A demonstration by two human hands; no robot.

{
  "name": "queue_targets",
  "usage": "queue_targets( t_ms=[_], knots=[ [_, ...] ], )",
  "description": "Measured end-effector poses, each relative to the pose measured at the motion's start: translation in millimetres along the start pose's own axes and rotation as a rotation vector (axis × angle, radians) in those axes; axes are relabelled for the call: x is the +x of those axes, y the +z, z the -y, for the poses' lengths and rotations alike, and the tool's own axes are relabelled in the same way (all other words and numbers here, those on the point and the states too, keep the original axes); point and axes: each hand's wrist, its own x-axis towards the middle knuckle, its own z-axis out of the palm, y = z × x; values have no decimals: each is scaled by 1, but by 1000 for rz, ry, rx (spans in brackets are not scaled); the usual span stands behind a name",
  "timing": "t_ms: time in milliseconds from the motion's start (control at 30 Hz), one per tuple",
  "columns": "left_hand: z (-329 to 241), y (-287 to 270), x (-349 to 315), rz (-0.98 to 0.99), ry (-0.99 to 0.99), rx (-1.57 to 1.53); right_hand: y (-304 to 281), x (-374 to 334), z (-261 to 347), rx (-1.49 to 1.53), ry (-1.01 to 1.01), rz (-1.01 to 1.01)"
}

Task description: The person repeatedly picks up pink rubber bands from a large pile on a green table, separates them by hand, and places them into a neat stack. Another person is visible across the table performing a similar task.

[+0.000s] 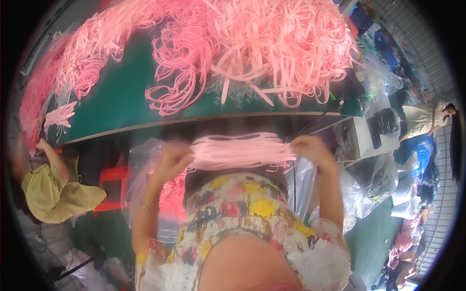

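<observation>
A bundle of flat pale pink straps (242,152) is stretched crosswise above my lap, just in front of the table's near edge. My left hand (174,161) pinches its left end, and my right hand (309,147) closes on the right end. Some thin loose ends dangle near the right end. The fingertips are partly hidden and a little blurred. Beyond the bundle, a large tangled heap of pink straps (286,43) lies on the green table (128,89), beside a looped pile of deeper pink cords (182,63).
Small clear plastic pieces (238,91) lie by the heap. At left, a co-worker in a yellow-green top (60,194) handles pink cords near a red stool (114,184). Clear bags stand on both sides of me. Another person (422,120) is at far right.
</observation>
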Motion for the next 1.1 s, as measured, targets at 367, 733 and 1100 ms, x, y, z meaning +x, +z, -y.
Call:
queue_targets(
  t_ms=[367,733,1100],
  knots=[
    [100,32,-35,-44,-405,30,38,18,-29,-570,-314,-285],
    [-42,16,41,85,-9,169,-147,191,39,-578,-174,-879],
    [-138,23,189,139,254,-203,-159,146,158,655,-618,-254]
  ],
)
